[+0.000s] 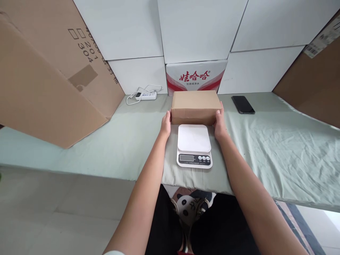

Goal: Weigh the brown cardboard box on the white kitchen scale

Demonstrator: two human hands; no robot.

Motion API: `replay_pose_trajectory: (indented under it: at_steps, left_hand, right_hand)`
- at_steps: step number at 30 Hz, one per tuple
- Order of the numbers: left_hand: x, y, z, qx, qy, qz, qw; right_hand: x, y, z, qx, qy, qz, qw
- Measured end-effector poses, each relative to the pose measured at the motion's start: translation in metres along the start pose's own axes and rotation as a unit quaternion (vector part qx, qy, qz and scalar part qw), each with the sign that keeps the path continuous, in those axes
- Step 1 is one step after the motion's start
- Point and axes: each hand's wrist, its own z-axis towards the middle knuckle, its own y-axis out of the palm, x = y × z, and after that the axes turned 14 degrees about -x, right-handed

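Observation:
Between my two hands is a closed brown cardboard box [196, 102], just behind the kitchen scale. My left hand [166, 124] presses against its left side, thumb near the front corner. On the right side, my right hand [220, 122] grips it with the thumb at the front edge and fingers around the far side. The white kitchen scale [194, 139] lies flat on the cloth between my forearms, its platform bare and its display blank. Whether the box rests on the table or is slightly raised, I cannot tell.
A black phone [243, 104] lies right of the box. A white power strip with a cable [146, 95] is at the back left. A red-and-white carton [196, 78] stands behind the box. Large cardboard boxes flank the green cloth-covered table [265, 152].

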Motion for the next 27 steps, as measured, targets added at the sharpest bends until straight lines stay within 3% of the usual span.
replay_pose_trajectory:
  at_steps: [3, 6, 16, 22, 27]
  left_hand:
    - [0.000, -0.001, 0.000, -0.002, -0.004, 0.001, 1.000]
    - [0.004, 0.000, 0.000, 0.000, 0.018, 0.012, 1.000]
    - [0.049, 0.018, -0.037, 0.013, 0.120, 0.097, 0.988]
    - [0.065, 0.021, -0.085, -0.010, 0.138, 0.094, 0.986]
    - [0.061, 0.023, -0.123, -0.008, 0.119, 0.108, 0.987]
  right_hand:
    - [-0.011, 0.005, 0.000, 0.011, 0.051, 0.045, 0.998]
    - [-0.025, 0.008, -0.001, 0.009, 0.055, 0.049, 0.997]
    - [-0.092, -0.004, -0.018, 0.014, -0.059, -0.076, 0.995]
    - [-0.115, -0.009, -0.062, -0.001, -0.063, -0.089, 0.994]
    - [-0.109, -0.002, -0.105, 0.009, -0.039, -0.083, 0.996]
